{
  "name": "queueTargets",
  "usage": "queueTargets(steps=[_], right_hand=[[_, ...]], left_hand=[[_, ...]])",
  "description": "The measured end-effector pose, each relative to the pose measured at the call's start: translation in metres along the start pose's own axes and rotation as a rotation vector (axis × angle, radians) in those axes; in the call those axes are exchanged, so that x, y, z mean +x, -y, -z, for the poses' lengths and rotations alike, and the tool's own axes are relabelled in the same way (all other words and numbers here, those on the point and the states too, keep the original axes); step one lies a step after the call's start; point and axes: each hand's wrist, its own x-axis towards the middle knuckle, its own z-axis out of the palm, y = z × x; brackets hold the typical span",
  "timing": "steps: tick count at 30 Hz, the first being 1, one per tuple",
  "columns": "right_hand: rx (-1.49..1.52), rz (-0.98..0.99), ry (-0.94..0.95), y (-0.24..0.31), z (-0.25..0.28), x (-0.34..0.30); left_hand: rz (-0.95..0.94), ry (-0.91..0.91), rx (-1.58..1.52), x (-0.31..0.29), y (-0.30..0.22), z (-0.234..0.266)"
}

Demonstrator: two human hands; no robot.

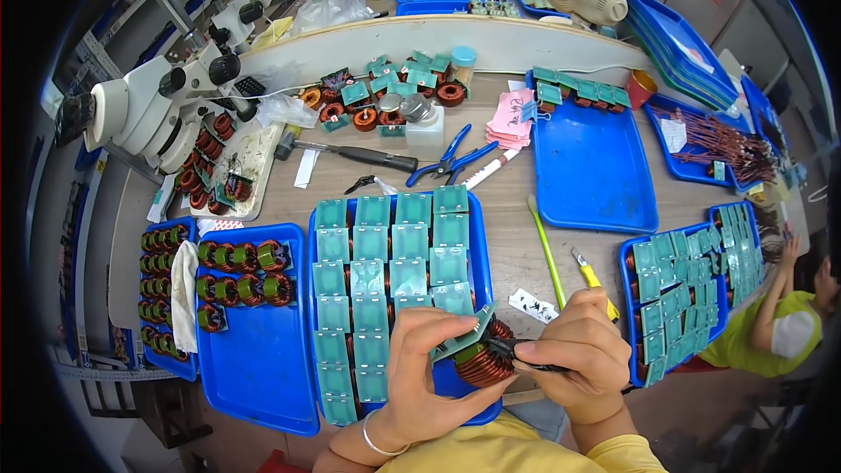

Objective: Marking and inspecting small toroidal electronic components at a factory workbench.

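My left hand (416,385), with a bracelet on its wrist, is closed around a copper-wound toroidal coil (482,370) with a teal circuit board on its upper side. The coil is tilted, its board slanting toward my left fingers. My right hand (585,355) is closed on a slim black hand tool (541,363), whose tip meets the coil's right side; its exact kind is hidden by my fingers. Both hands hover over the near right corner of a blue tray (483,254). Rows of coils with teal boards (371,243) fill that tray, boards facing up.
Left is a blue tray (254,368) with several coils. Pliers (451,162), a hammer (350,153), a green stick (547,254) and a yellow cutter knife (594,280) lie ahead. Microscopes (144,109) stand at left. Another person (780,320) is at far right.
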Motion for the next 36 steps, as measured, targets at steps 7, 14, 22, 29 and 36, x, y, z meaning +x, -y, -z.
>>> queueTargets(steps=[7, 14, 22, 29, 36], right_hand=[[-0.011, 0.000, -0.005, -0.0013, -0.0002, -0.0003], [-0.021, -0.002, -0.002, -0.0020, 0.0003, 0.0004], [-0.039, -0.104, -0.024, 0.0053, -0.0023, 0.0028], [-0.035, -0.102, -0.025, 0.0040, -0.0023, 0.0012], [-0.098, 0.062, 0.008, -0.0029, -0.0014, -0.0031]], left_hand=[[-0.003, -0.045, -0.003, 0.0007, -0.0003, -0.0020], [0.021, -0.047, -0.040, 0.0007, 0.0013, -0.0036], [0.020, -0.038, -0.029, -0.0006, 0.0018, -0.0034], [0.051, 0.033, 0.000, -0.0006, 0.0006, -0.0016], [0.027, 0.030, 0.052, -0.0009, 0.0003, -0.0032]])
